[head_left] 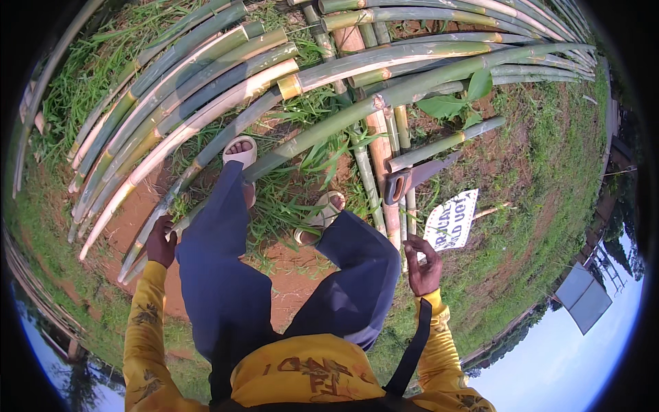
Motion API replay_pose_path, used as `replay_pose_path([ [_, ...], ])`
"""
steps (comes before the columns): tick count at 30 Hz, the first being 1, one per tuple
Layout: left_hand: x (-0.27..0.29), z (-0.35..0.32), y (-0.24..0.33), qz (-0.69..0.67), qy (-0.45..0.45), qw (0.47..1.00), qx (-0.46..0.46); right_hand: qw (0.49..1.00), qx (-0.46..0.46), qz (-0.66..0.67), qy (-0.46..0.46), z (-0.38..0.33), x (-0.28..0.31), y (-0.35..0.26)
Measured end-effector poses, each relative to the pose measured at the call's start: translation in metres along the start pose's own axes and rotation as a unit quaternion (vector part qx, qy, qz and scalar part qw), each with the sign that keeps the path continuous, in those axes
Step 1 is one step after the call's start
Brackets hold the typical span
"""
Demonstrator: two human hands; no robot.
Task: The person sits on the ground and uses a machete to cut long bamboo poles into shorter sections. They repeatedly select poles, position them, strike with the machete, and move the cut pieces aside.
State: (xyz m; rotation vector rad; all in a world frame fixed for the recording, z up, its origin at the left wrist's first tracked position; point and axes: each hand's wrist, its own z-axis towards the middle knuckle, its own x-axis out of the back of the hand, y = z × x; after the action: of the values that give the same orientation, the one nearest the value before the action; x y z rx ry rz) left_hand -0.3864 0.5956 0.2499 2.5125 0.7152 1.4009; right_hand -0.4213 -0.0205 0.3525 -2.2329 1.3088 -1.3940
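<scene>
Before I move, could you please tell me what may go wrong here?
The saw lies with its blade uncovered ahead of the right hand, so a careless reach could perhaps cut you. The long green pole lies across other poles and might roll or shift if pushed. The left sandal leaves bare toes near that pole, so they might get pinched.

Front left: tan-and-green round bamboo poles point(165, 152). Front right: brown-handled metal handsaw point(420, 173) on slim bamboo rails point(392, 221); white flat sign point(449, 223) beside rails.
</scene>
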Motion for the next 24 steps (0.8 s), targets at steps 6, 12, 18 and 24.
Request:
replay_pose_path([
  [6,-0.103,0.033,-0.135,0.198,-0.105,0.973,0.050,0.982,-0.072,-0.059,0.165,0.164,-0.075,0.236],
  [12,-0.122,0.029,-0.169,0.240,-0.088,0.964,0.067,0.935,-0.189,-0.072,0.292,0.266,-0.106,0.283],
  [18,-0.115,0.025,-0.152,0.254,-0.028,0.965,0.057,0.931,-0.299,-0.095,0.188,0.327,-0.112,0.286],
  [24,-0.077,0.109,-0.060,0.284,0.101,0.952,-0.045,0.834,-0.268,0.371,0.309,0.318,-0.102,0.318],
])
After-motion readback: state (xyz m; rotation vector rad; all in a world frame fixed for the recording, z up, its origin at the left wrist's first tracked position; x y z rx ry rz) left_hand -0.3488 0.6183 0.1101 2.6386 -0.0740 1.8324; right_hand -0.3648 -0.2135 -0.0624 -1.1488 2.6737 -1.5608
